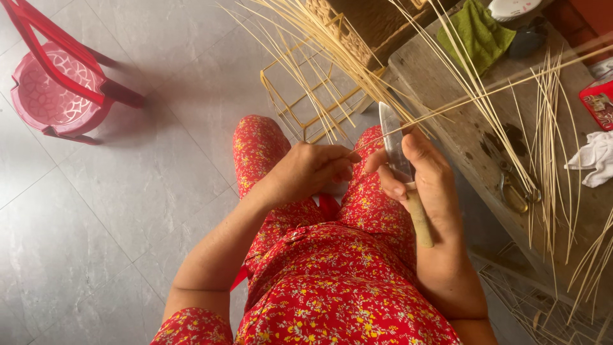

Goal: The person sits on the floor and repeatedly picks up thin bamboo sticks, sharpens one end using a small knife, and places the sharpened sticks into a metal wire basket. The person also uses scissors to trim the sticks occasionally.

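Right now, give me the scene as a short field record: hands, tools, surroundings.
left hand: pinches one end of a thin strip
right hand: grips a knife, blade up against the strip
lap: red flowered cloth
bench: scissors, loose strips, green cloth, white rag
floor: grey tiles, red plastic chair, wire frame

Seen from above, the left hand (pixel 310 171) pinches the end of a thin bamboo strip (pixel 447 105) over a lap in red flowered cloth. The right hand (pixel 426 182) grips a knife (pixel 397 150) by its wooden handle, blade up and touching the strip. More strips and scissors (pixel 514 185) lie on the wooden table (pixel 440 83); a red plastic chair (pixel 57 76) stands well apart on the tiled floor (pixel 128 191).
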